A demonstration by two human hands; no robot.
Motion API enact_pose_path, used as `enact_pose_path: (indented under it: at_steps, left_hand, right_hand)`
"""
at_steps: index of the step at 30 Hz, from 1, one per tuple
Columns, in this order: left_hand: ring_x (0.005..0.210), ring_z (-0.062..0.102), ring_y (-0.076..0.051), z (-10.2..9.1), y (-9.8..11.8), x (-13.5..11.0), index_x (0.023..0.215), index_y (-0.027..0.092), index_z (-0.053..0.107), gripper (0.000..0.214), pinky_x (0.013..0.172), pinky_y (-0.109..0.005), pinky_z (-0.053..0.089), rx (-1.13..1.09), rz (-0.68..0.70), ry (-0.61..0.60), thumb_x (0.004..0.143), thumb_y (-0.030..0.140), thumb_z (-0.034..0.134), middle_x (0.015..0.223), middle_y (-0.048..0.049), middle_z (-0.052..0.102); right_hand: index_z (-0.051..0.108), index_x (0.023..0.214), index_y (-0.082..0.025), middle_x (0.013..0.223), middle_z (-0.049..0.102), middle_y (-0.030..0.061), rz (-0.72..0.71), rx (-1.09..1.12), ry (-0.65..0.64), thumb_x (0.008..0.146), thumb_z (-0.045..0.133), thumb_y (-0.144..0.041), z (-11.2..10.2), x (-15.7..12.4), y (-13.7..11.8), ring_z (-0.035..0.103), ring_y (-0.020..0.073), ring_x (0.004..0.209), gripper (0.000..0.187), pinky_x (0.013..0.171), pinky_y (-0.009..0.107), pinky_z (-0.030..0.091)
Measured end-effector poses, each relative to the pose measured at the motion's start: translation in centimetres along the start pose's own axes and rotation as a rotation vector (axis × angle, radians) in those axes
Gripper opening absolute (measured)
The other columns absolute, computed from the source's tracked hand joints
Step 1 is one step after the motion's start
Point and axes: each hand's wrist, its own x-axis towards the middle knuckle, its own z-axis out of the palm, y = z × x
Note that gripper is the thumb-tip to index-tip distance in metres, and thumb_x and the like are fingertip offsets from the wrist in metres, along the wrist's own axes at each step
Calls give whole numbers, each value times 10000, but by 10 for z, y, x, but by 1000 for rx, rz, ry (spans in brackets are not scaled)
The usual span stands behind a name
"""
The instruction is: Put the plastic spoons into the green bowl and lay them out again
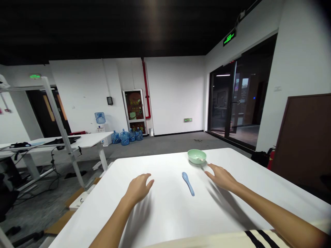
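The blue plastic spoon (188,184) lies between the left hand (139,188) and right hand (220,177), fingers open, holding nothing.

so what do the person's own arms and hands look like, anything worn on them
The left hand and right hand are bare, with no gloves, and the forearms show no sleeves. I can see no watch or ring. Along the bottom edge of the view is pale cloth with black stripes, probably the person's own clothing.
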Motion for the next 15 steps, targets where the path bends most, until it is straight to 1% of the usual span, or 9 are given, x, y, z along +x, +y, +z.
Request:
enact_pose_path:
  at_steps: [5,9,12,15]
  left_hand:
    - [1235,557,-259,0,1,1,1313,216,570,506,987,-360,430,10,0,-15,947,489,352,1355,-74,609]
    - [1232,563,-257,-1,2,1,1314,212,569,508,983,-358,431,15,0,-17,948,489,352,1354,-73,611]
    - [1237,560,-258,-1,2,1,1317,205,567,515,986,-362,430,19,2,-16,949,491,349,1356,-74,609]
    - [1244,554,-255,-1,1,1,1316,205,568,513,990,-361,429,20,3,-13,949,491,353,1360,-73,606]
  right_hand:
    - [510,1374,-178,1369,573,118,4,-9,-7,928,393,-516,4,1,7,514,297,1258,572,1007,362,383]
    - [514,1366,-174,1347,587,125,7,-1,-8,929,395,-509,3,0,7,535,294,1227,563,986,351,387]
    - [539,1328,-166,1271,629,140,10,6,-6,930,397,-501,0,0,5,568,289,1172,540,930,339,409]
    - [571,1271,-167,1150,675,139,16,8,-21,934,380,-499,-5,4,3,616,280,1073,510,828,323,432]
